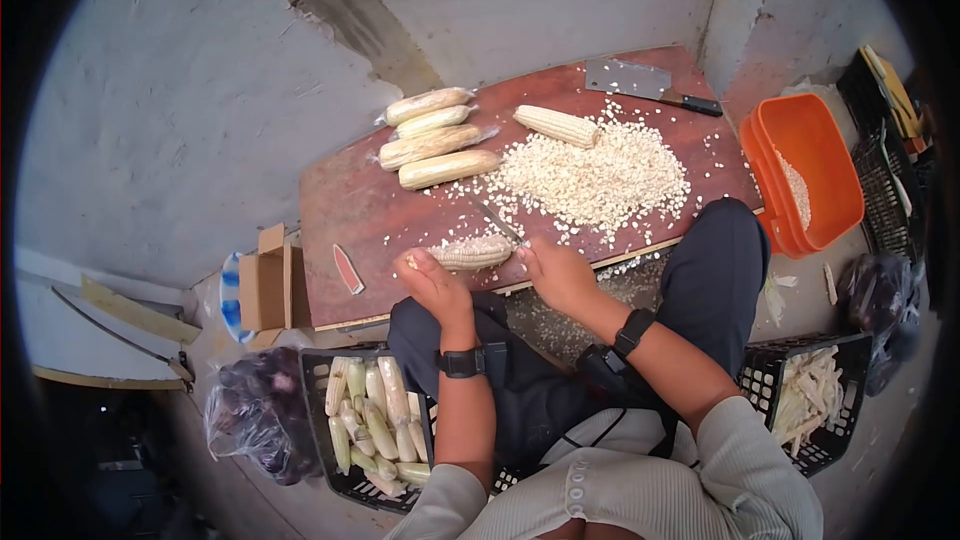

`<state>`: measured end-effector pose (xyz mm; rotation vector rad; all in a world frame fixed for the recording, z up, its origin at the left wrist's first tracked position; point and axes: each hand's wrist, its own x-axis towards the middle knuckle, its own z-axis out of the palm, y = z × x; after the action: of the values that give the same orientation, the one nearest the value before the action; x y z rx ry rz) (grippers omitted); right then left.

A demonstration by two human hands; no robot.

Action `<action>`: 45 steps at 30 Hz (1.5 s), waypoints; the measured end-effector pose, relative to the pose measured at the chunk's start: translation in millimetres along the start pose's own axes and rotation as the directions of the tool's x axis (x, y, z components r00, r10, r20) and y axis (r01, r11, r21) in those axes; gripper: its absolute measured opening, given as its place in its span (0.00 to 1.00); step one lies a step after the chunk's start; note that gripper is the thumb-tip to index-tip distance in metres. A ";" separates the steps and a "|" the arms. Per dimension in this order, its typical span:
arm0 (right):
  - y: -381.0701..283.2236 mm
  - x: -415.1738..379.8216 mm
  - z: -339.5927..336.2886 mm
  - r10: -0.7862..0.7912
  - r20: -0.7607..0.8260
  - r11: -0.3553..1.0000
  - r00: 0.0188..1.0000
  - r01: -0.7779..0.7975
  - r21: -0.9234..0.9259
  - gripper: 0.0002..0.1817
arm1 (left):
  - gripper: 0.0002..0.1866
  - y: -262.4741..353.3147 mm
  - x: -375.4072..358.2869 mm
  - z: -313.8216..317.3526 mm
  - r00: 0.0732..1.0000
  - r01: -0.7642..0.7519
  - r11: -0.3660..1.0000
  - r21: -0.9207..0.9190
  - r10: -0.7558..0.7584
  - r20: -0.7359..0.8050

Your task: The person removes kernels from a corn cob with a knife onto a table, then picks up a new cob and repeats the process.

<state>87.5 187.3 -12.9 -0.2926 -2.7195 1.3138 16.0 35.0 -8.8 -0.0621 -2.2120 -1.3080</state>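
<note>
My left hand (438, 285) is closed around one end of a corn cob (472, 254), which lies level over the table's near edge. In my right hand (562, 278) is a small knife (497, 219); its blade points away to the upper left, beside the cob's right end, and its handle is mostly hidden in my fingers. Beyond the hands spreads a heap of cut corn kernels (605, 175) on the red table (340, 205). Another bare cob (556, 125) rests against the heap's far side. Several cobs in clear wrap (430, 148) lie side by side to its left.
A cleaver (630, 78) lies at the back right. A red-and-white pointed piece (347, 268) sits front left. An orange bucket (840, 165) with kernels stands at right. Black crates hold cobs (375, 420) at left and husks or stripped cobs (808, 395) at right. A cardboard box (270, 285) adjoins the table.
</note>
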 end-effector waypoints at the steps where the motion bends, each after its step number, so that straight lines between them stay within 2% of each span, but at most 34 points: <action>1: -8.8 -4.1 -9.0 -0.054 -0.002 0.999 0.999 0.054 0.000 0.16 | 0.20 0.7 0.6 -1.0 1.000 0.009 1.000 -0.010 -0.009 0.005; 5: -15.4 -15.2 -9.4 -0.285 -0.002 0.958 0.958 0.285 -0.043 0.14 | 0.21 -1.1 1.9 3.2 0.999 0.046 0.999 -0.026 -0.047 -0.015; 11: -4.9 -16.9 -4.9 -0.358 -0.019 0.921 0.934 0.350 -0.170 0.16 | 0.23 7.1 -2.5 2.0 0.998 0.048 0.998 0.032 -0.047 -0.045; 18: -0.4 -9.7 0.0 -0.335 0.008 0.920 0.942 0.329 -0.213 0.15 | 0.23 6.8 1.8 3.1 0.996 0.079 0.997 -0.012 -0.079 -0.033; 24: -18.7 9.7 14.9 -0.264 -0.022 0.946 0.964 0.254 -0.203 0.16 | 0.18 4.0 9.5 7.1 0.999 -0.002 0.999 0.053 0.004 -0.046; 26: -29.9 10.6 18.5 -0.225 -0.039 0.957 0.974 0.213 -0.196 0.16 | 0.18 2.8 7.3 8.1 0.995 -0.076 0.993 0.089 0.081 -0.051; 27: -33.8 11.5 22.1 -0.173 -0.038 0.973 0.984 0.165 -0.162 0.17 | 0.18 3.0 5.8 7.8 0.991 -0.114 0.988 0.107 0.120 -0.053; 30: -42.4 14.5 31.2 -0.034 -0.017 0.999 0.999 0.033 -0.044 0.18 | 0.21 6.6 3.6 6.8 0.998 0.025 0.997 0.076 -0.020 -0.066; 32: -46.7 15.2 31.9 0.036 0.017 0.998 0.999 -0.036 0.052 0.19 | 0.21 4.8 4.3 6.6 0.998 0.004 0.998 0.066 0.000 -0.064; 38: -29.2 30.4 37.4 0.114 0.096 0.926 0.989 -0.141 0.349 0.21 | 0.20 2.6 -6.3 3.1 0.995 -0.047 0.996 0.080 0.054 -0.088; 39: -29.5 27.4 32.0 0.079 0.063 0.950 0.995 -0.095 0.298 0.21 | 0.20 3.1 -6.9 2.5 0.993 -0.065 0.994 0.090 0.074 -0.096; 41: -29.1 13.1 14.8 0.008 0.012 0.983 1.000 -0.010 0.185 0.20 | 0.20 4.1 -5.7 1.8 0.995 -0.014 0.997 0.074 0.021 -0.100; 44: -23.0 -4.0 0.6 -0.095 0.089 0.995 0.991 0.098 -0.028 0.19 | 0.20 5.1 -6.3 -0.7 0.993 0.012 0.996 0.084 -0.002 -0.116; 45: -15.9 -8.1 1.3 -0.155 0.071 0.985 0.985 0.160 -0.066 0.18 | 0.20 5.1 -4.7 -0.4 0.992 0.006 0.996 0.091 0.005 -0.123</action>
<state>93.2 174.8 -1.3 -0.0391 -2.7811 1.2073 21.8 38.5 -6.8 0.0522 -2.1637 -1.1772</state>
